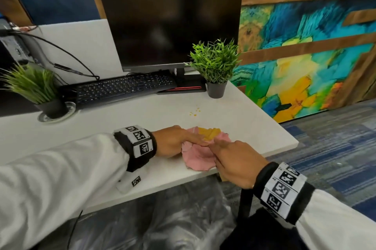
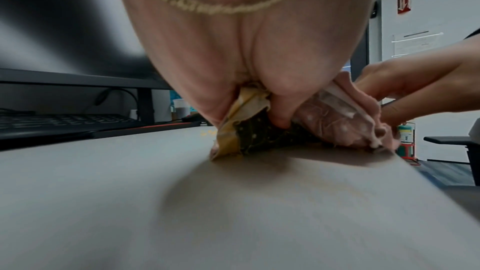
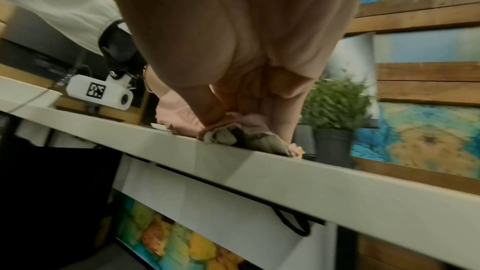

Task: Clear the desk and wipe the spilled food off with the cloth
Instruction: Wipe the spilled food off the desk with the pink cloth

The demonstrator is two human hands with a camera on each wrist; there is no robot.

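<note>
A pink cloth (image 1: pixel 197 158) with a yellow stain (image 1: pixel 209 134) lies bunched near the front right edge of the white desk (image 1: pixel 142 119). My left hand (image 1: pixel 179 141) lies on its left side with long fingers over the top; in the left wrist view the thumb tucks under the raised cloth (image 2: pixel 337 128) and pinches it. My right hand (image 1: pixel 234 160) pinches the cloth's near right edge at the desk rim, fingers pointing down onto the cloth (image 3: pixel 249 128). A few yellow crumbs (image 1: pixel 194 112) lie on the desk beyond the cloth.
A dark monitor (image 1: pixel 171 23) and black keyboard (image 1: pixel 124 89) stand at the back. A potted plant (image 1: pixel 215 66) sits back right, another plant (image 1: pixel 34 87) at the left. A black bag (image 1: pixel 264 229) hangs below the desk edge.
</note>
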